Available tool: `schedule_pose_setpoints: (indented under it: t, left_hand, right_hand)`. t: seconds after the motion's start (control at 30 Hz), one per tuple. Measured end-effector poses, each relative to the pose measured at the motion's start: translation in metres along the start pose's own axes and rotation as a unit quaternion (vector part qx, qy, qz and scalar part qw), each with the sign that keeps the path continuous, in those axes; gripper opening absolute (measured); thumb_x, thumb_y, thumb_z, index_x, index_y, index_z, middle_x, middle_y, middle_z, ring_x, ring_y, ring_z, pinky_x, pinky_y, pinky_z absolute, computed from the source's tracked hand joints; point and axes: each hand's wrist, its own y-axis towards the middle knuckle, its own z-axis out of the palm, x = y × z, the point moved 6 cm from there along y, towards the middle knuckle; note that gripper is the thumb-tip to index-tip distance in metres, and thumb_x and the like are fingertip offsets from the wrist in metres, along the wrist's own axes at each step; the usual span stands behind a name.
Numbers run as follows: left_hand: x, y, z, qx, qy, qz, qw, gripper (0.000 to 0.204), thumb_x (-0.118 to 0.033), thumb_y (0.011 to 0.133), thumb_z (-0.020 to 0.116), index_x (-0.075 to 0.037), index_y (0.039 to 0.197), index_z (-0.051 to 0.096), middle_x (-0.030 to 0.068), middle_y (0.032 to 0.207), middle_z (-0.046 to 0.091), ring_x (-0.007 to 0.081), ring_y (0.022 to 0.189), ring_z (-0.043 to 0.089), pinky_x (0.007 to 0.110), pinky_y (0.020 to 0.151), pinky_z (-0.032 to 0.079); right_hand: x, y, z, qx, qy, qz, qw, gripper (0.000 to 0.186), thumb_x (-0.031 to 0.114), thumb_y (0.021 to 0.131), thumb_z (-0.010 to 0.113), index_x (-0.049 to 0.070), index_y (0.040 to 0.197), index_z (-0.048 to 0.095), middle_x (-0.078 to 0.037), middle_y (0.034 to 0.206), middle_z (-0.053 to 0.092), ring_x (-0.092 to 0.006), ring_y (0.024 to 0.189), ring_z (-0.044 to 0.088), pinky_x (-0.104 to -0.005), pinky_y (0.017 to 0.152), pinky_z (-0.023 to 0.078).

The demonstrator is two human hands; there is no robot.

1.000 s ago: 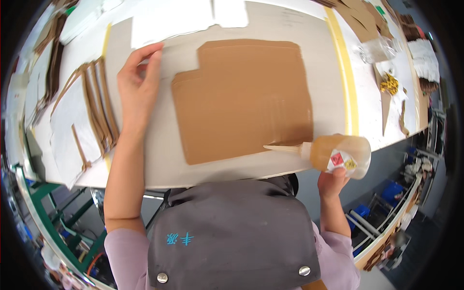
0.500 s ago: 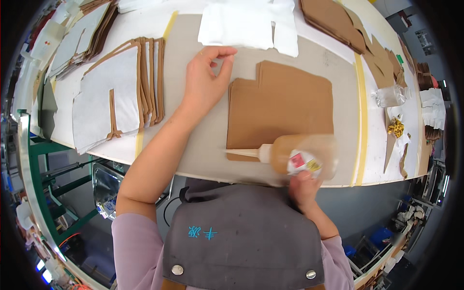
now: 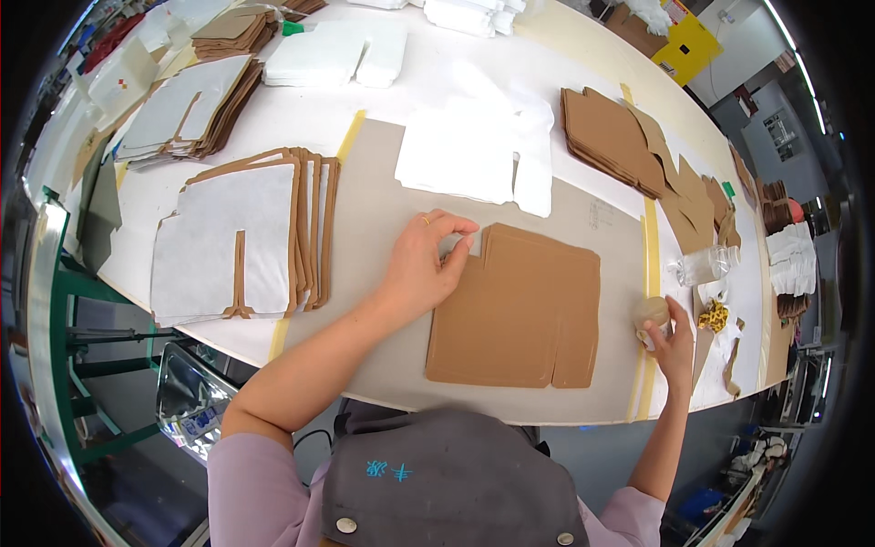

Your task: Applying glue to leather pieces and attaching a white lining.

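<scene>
A set-down seems in hand: the translucent amber plastic bottle [image 3: 653,313] is grasped by the right hand's [image 3: 672,342] curled fingers, right of the flat brown notched panel [image 3: 510,319], laid near centre. The left hand [image 3: 427,258] is half-open, nothing visibly gripped, by the panel's far-left notch. A steady release is seemingly called for.

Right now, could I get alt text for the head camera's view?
A person's right hand holds a bottle beside a brown panel on a worktable; the left hand is by the panel's upper left corner. Stacked white pieces lie farther left.
</scene>
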Motion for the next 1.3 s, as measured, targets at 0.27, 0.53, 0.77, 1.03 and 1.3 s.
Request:
schedule_pose_setpoints:
  t: [0.27,0.53,0.77,1.03,1.3]
  left_hand:
    - [0.004,0.018,-0.016,-0.034,0.028,-0.002,0.999,0.014,-0.007,0.085,0.062,-0.004,0.098,0.067,0.0108,0.093,0.065,0.025,0.089,0.06,0.033,0.076,0.045]
    - [0.027,0.139,-0.022,-0.038,0.494,0.202,0.845,0.027,0.001,0.081,0.058,-0.005,0.106,0.064,0.0106,0.109,0.063,0.0275,0.106,0.055,0.039,0.084,0.049]
    - [0.082,0.197,-0.029,0.012,0.439,0.167,0.883,0.016,0.0,0.083,0.058,-0.006,0.096,0.065,0.0078,0.105,0.065,0.0265,0.104,0.057,0.037,0.084,0.05]
    - [0.055,0.194,-0.047,-0.029,0.27,0.132,0.953,0.015,0.001,0.082,0.058,-0.003,0.096,0.063,0.0128,0.098,0.065,0.0315,0.097,0.059,0.039,0.083,0.05]
    - [0.078,0.221,-0.031,0.049,0.431,0.204,0.878,0.025,0.007,0.081,0.05,-0.003,0.099,0.064,0.014,0.102,0.064,0.0322,0.099,0.058,0.04,0.085,0.049]
  right_hand:
    - [0.206,0.104,0.067,0.015,0.102,-0.258,0.961,0.037,0.017,0.083,0.07,0.007,0.117,0.059,-0.011,0.105,0.067,-0.0239,0.096,0.065,-0.0371,0.082,0.051]
    - [0.25,0.171,0.114,-0.142,-0.061,-0.465,0.872,0.026,-0.001,0.081,0.058,0.01,0.104,0.062,-0.005,0.103,0.061,-0.0266,0.09,0.062,-0.0384,0.073,0.052]
    - [0.246,0.202,0.142,-0.075,-0.027,-0.453,0.888,0.009,0.003,0.086,0.06,0.009,0.091,0.064,-0.002,0.101,0.06,-0.0196,0.084,0.063,-0.0337,0.07,0.052]
    - [0.216,0.212,0.132,0.101,0.512,-0.16,0.838,0.024,0.002,0.092,0.056,0.002,0.115,0.049,-0.005,0.102,0.066,-0.0149,0.092,0.067,-0.0247,0.076,0.05]
    - [0.209,0.184,0.119,0.004,0.324,-0.28,0.904,0.038,-0.005,0.086,0.057,0.003,0.123,0.05,-0.007,0.103,0.066,-0.0149,0.09,0.066,-0.0274,0.08,0.052]
